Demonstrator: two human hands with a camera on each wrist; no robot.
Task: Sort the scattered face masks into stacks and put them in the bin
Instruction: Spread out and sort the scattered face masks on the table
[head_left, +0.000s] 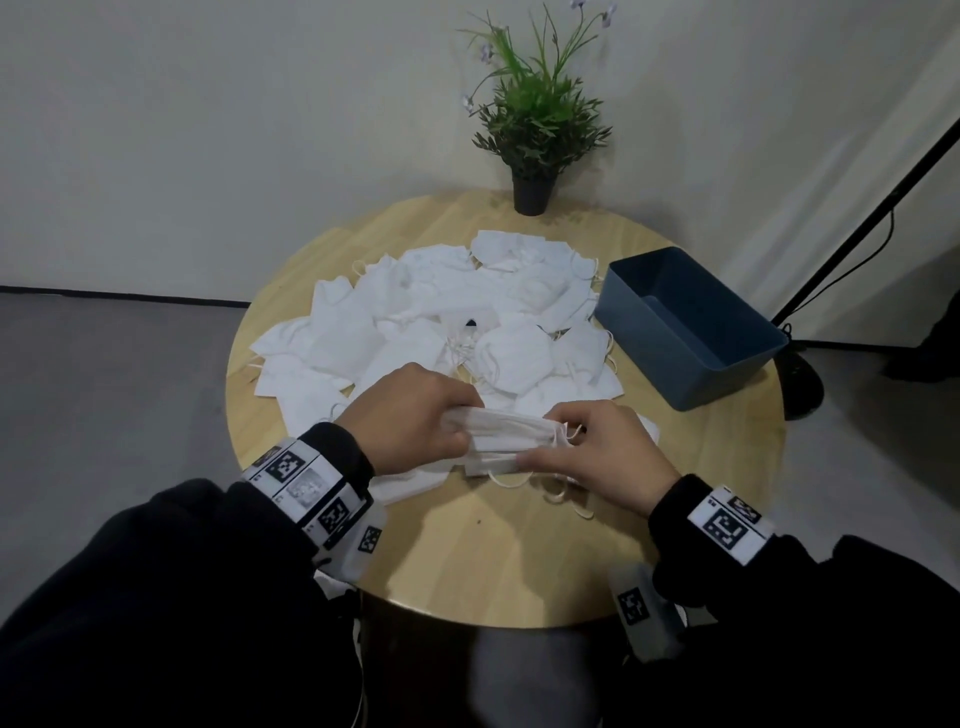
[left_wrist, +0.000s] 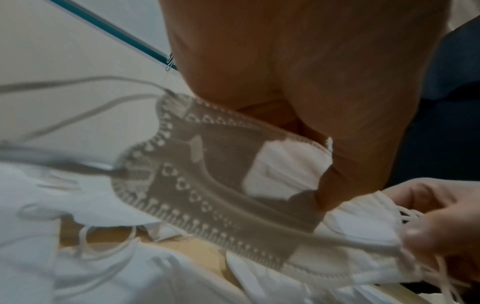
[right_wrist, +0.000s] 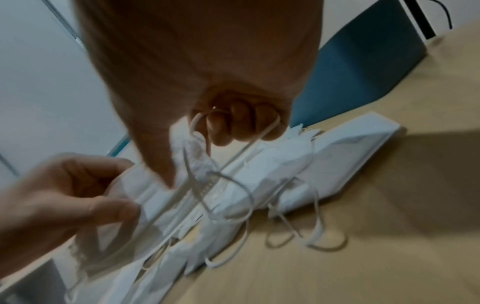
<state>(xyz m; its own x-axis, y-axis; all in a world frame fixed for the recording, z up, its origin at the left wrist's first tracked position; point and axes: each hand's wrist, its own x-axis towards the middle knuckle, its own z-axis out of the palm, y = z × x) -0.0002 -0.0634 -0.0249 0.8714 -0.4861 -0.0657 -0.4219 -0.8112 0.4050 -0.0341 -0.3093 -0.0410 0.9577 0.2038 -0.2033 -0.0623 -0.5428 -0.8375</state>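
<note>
- Behind a round wooden table (head_left: 467, 561), white walls are meeting the floor.
- Both hands, left hand (head_left: 410, 421) and right hand (head_left: 602, 452), are pinching opposite ends of a small stack of masks (head_left: 511, 434) near the front edge, beside the scattered masks (head_left: 441, 306).
- Light, floppy and likely to slip apart, it is best squeezed at both ends, loops tucked, before the bin (head_left: 691, 332).

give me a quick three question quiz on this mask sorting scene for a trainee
1. True or false: the blue bin already holds masks.
2. What do the left hand and right hand hold between them?
   A. a small stack of masks
   B. the potted plant
   C. the bin
3. Fill in: the loose pile of masks lies on the table to the ____ of the bin in the head view.

Key: 1 false, it looks empty; 2 A; 3 left
</note>
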